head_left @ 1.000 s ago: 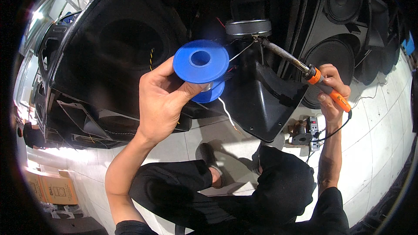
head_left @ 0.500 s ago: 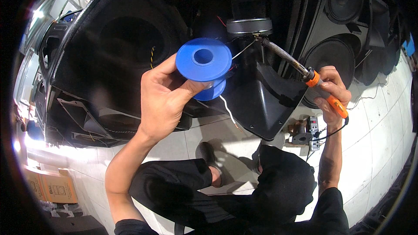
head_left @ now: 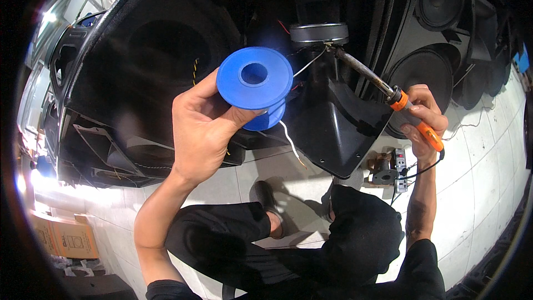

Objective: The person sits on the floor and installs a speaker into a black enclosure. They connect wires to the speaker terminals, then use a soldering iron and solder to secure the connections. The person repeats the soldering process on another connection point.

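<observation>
My left hand [head_left: 202, 128] grips a blue spool [head_left: 233, 86] of solder by its core, thumb and fingers between the flanges. A thin strand of solder [head_left: 309, 64] runs from the spool toward a terminal on the round silver-rimmed driver [head_left: 319, 34]. That driver sits at the narrow end of a black horn [head_left: 333, 128]. In my right hand [head_left: 422, 119] is an orange-handled soldering iron [head_left: 398, 99], its tip at the driver's terminal beside the solder's end. Whether tip and solder touch is too small to tell. A white wire [head_left: 292, 141] hangs below the spool.
A large black speaker cabinet [head_left: 133, 89] fills the left, with a yellow-black twisted wire [head_left: 195, 71] in it. Loudspeakers [head_left: 422, 72] stand at right. On the tiled floor are a power strip [head_left: 400, 169] with the iron's cord, a metal coil-like part [head_left: 382, 169] and a cardboard box [head_left: 66, 238].
My left hand and the spool have shifted slightly left, and the spool has tilted a little. The soldering iron and my right hand have stayed in place.
</observation>
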Demonstrator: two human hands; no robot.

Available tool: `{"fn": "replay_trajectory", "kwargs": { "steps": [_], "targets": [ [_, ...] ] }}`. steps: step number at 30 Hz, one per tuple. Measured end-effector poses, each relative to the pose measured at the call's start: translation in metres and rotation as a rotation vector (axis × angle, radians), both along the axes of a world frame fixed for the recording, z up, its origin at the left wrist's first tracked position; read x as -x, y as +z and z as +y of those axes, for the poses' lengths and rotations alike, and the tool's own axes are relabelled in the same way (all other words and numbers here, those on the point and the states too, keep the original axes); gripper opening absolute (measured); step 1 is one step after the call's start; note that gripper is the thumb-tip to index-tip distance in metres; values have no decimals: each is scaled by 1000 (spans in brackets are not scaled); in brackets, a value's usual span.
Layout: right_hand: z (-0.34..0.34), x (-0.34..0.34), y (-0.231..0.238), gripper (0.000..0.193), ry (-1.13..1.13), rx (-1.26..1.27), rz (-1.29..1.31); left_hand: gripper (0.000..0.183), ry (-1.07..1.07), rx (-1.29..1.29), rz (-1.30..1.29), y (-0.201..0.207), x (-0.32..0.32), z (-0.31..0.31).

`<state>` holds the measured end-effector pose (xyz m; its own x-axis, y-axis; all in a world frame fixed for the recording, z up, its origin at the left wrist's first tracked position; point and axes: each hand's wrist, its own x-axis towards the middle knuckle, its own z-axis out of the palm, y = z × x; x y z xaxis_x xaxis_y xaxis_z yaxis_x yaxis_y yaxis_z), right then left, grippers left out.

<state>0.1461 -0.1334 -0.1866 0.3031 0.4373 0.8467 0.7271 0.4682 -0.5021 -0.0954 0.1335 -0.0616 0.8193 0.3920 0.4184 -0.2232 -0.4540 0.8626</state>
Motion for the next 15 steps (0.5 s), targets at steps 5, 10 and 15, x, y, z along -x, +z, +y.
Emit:
{"fn": "replay_trajectory", "kwargs": {
  "steps": [5,10,15],
  "targets": [
    [-1,-1,-2,44,-4,-2,0,38,3,-25,10,1,0,1],
    [0,0,0,45,5,-6,3,38,-14,9,12,1,-1,0],
    [1,-2,0,44,-3,-8,-14,38,17,-11,14,0,0,0]
  ]
}}
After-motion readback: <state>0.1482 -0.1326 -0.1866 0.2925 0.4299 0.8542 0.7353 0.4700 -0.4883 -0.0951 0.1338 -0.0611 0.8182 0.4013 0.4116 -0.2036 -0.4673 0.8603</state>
